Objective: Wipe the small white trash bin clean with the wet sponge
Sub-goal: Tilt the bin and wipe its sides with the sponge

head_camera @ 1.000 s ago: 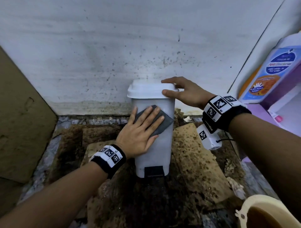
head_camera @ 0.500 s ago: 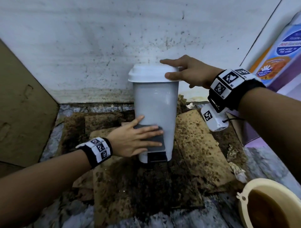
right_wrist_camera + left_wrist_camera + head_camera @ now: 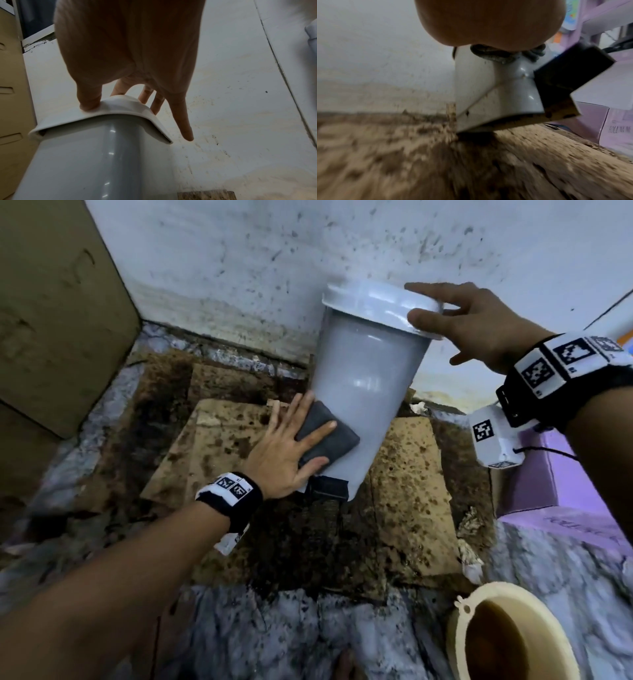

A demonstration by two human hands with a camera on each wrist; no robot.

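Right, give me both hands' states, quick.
Left hand: open, straight fingers pressing the sponge against the bin.
Right hand: thumb and fingers pinching the bin's lid.

1. The trash bin point(image 3: 370, 392) looks like smooth, glossy plastic.
2. The sponge point(image 3: 325, 436) is dark and matt.
3. The cardboard point(image 3: 407, 491), lower centre, is rough and stained.
4. The wall point(image 3: 239, 251) is matt and speckled.

Dim, flat light; soft glare streaks on the trash bin point(image 3: 366, 392), motion blur on the floor below it, wide-angle bending near frame edges.
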